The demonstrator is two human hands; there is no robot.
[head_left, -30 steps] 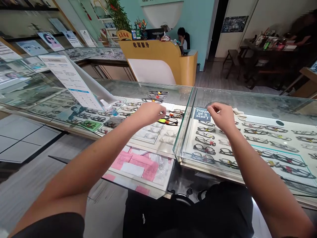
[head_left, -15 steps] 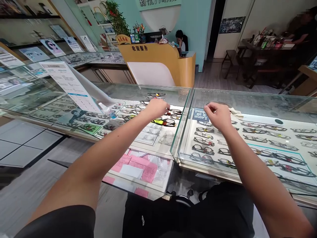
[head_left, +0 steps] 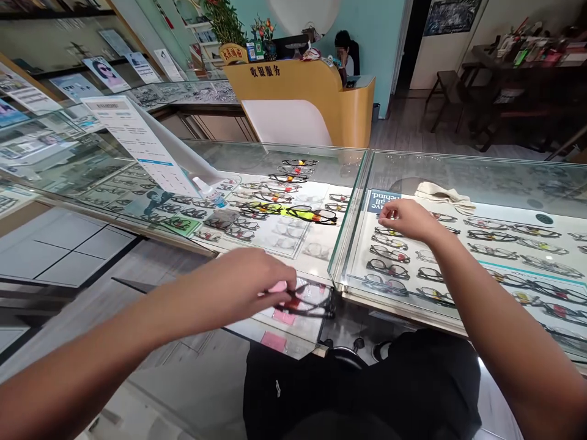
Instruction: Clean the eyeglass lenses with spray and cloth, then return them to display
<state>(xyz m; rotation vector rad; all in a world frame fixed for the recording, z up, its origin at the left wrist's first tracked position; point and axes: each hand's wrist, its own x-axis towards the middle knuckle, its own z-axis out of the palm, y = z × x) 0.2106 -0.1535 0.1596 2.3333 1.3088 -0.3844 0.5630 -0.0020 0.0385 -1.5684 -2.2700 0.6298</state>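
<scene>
My left hand (head_left: 254, 281) is closed on one side of a pair of dark-framed eyeglasses (head_left: 316, 308), held above the drawer-like front shelf with pink papers (head_left: 274, 341). My right hand (head_left: 408, 220) rests over the right glass display case, fingers loosely curled with nothing visible in them. Beyond it, a cream cloth (head_left: 440, 195) lies on the glass. On the left case sit glasses with a bright yellow-green part (head_left: 293, 211), and several dark frames (head_left: 298, 164) lie behind them. Rows of eyeglasses (head_left: 387, 267) show inside the right case.
A white sign stand (head_left: 137, 143) and a small bottle with a blue label (head_left: 213, 194) stand on the left case. Farther back are a yellow counter (head_left: 302, 79) with a seated person (head_left: 351, 52) behind it, and a dark table (head_left: 532, 73) with stools.
My left hand has come back from the far part of the left case toward me, bringing the dark-framed glasses along. My right hand stays over the right case. The view has tilted down slightly.
</scene>
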